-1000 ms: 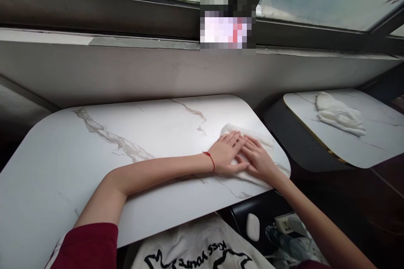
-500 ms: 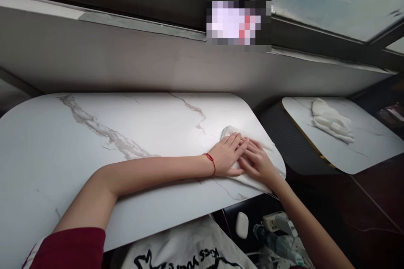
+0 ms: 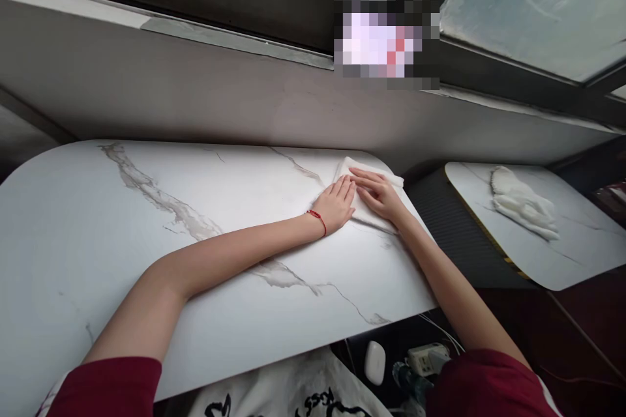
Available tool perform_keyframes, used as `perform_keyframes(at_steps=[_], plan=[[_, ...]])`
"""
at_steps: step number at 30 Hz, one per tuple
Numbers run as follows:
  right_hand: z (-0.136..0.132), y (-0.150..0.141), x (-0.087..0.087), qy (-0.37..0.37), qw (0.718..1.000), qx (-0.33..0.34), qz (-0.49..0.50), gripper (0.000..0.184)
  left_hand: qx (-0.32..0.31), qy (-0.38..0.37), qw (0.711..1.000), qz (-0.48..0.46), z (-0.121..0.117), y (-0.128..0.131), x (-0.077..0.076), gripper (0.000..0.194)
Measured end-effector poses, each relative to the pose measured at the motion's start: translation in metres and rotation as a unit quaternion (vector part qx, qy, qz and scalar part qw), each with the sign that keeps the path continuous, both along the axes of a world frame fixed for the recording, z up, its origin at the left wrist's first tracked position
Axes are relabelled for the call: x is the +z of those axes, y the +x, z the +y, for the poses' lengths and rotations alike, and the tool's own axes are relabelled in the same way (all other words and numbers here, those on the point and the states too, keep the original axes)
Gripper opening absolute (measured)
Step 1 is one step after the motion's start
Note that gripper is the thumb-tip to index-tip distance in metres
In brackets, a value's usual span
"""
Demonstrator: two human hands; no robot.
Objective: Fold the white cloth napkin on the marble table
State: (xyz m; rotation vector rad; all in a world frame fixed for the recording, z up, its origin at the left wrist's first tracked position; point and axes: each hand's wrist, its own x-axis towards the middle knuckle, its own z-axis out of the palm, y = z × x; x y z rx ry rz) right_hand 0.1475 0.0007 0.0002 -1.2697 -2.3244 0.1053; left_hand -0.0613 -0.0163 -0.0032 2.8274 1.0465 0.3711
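Observation:
A folded white cloth (image 3: 375,216) lies on the marble-patterned white tabletop (image 3: 264,189), close to its far right corner. My left hand (image 3: 334,204), with a red string bracelet at the wrist, lies flat across the cloth's left edge, fingers stretched out. Beside it, my right hand (image 3: 379,198) rests on top of the cloth with its fingers extended and slightly bent. The fingertips of both hands meet or nearly meet. Part of the cloth is hidden under them.
A second white cloth (image 3: 523,202) lies crumpled on another marble-patterned table (image 3: 577,241) to the right. Below the near edge are a white rounded case (image 3: 375,363), a power strip (image 3: 424,359) and a partly hidden bottle (image 3: 408,381). A wall (image 3: 293,101) and windows stand behind.
Both hands and the cloth have slid away from me and a little left, toward the table's far edge. My left hand, earlier overlapping the right, now lies beside it.

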Motion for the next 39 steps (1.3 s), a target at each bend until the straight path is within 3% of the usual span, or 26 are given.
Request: perform_keyframes(at_steps=[4, 7, 24, 30, 39], plan=[[0.030, -0.007, -0.001, 0.011, 0.999, -0.049, 0.007, 0.043, 0.017, -0.001, 1.000, -0.021, 0.017, -0.007, -0.007, 0.062], [0.039, -0.010, -0.003, 0.016, 0.998, -0.067, 0.010, 0.043, 0.020, 0.002, 0.999, -0.034, 0.021, -0.010, -0.009, 0.068], [0.030, -0.016, -0.007, 0.019, 0.994, -0.099, -0.046, 0.047, -0.008, -0.012, 0.999, -0.030, 0.023, -0.013, -0.009, 0.081], [0.004, -0.022, -0.014, 0.056, 0.986, -0.142, -0.067, 0.047, -0.050, 0.003, 0.998, -0.040, 0.020, -0.016, -0.009, 0.077], [-0.082, 0.009, -0.014, 0.083, 0.982, -0.157, -0.059, 0.045, -0.200, 0.033, 0.979, -0.026, -0.013, -0.008, -0.009, 0.064]])
